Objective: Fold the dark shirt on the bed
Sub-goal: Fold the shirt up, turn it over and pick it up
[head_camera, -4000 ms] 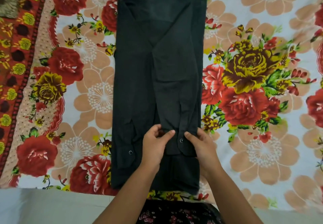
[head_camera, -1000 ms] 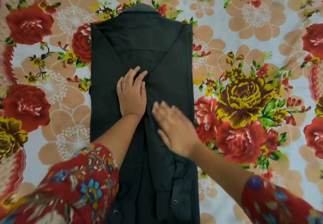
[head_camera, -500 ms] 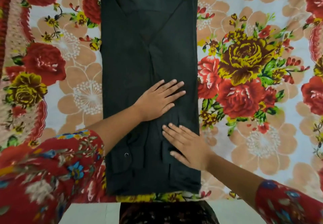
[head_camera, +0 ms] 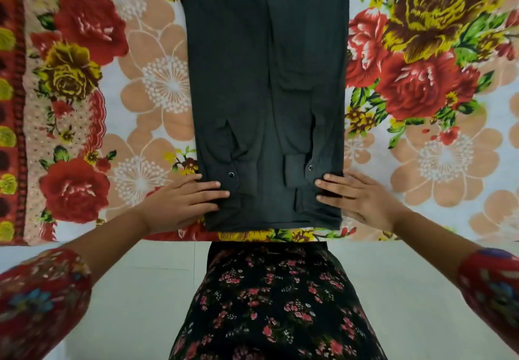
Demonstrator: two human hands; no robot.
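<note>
Observation from the head view. The dark shirt (head_camera: 264, 78) lay flat on the floral bedsheet (head_camera: 421, 163), folded lengthwise into a long narrow panel. Its hem sat just inside the near edge of the bed and its upper part ran out of view at the top. Two sleeve cuffs rested on the lower part of the panel, each showing a small round button: one on the left (head_camera: 231, 174), one on the right (head_camera: 310, 167).

The left hand (head_camera: 179, 202) was placed at the lower left corner of the shirt. Its fingers (head_camera: 219, 194) were extended and lay flat on the fabric, with the palm on the sheet beside it. The right hand (head_camera: 362, 199) was placed at the lower right corner in like manner, fingers (head_camera: 325, 188) straight and resting across the shirt's edge. Neither hand was seen to curl round the cloth. Whether a thumb was tucked beneath the fabric could not be determined.

Both forearms emerged from red patterned sleeves (head_camera: 36, 289). A dark flowered garment (head_camera: 269, 303) and pale floor (head_camera: 140, 275) showed below the bed edge
</note>
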